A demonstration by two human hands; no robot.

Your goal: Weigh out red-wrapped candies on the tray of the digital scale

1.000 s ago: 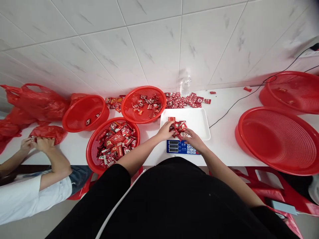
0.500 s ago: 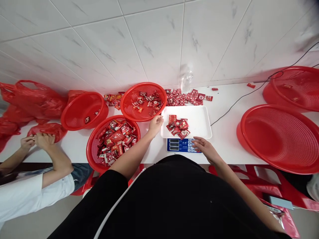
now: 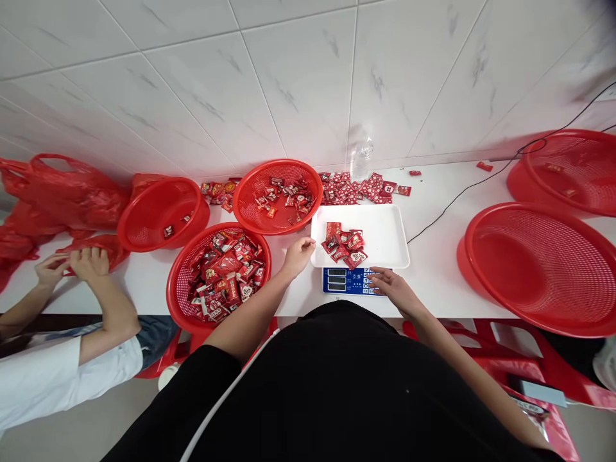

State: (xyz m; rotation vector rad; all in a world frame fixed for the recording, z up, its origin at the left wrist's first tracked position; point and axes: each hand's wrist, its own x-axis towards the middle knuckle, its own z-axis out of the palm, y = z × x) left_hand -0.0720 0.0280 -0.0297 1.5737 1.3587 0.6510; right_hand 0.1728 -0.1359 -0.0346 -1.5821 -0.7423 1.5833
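Left hand (image 3: 297, 258), right hand (image 3: 393, 288) moved off packets (image 3: 355, 240) in tray (image 3: 385, 234), fingers (image 3: 387, 278) loosely open, empty, basket (image 3: 181, 277) well filled

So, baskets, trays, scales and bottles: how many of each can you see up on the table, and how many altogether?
Red baskets: 5
White tray: 1
Blue scale: 1
Clear bottle: 1
Total: 8
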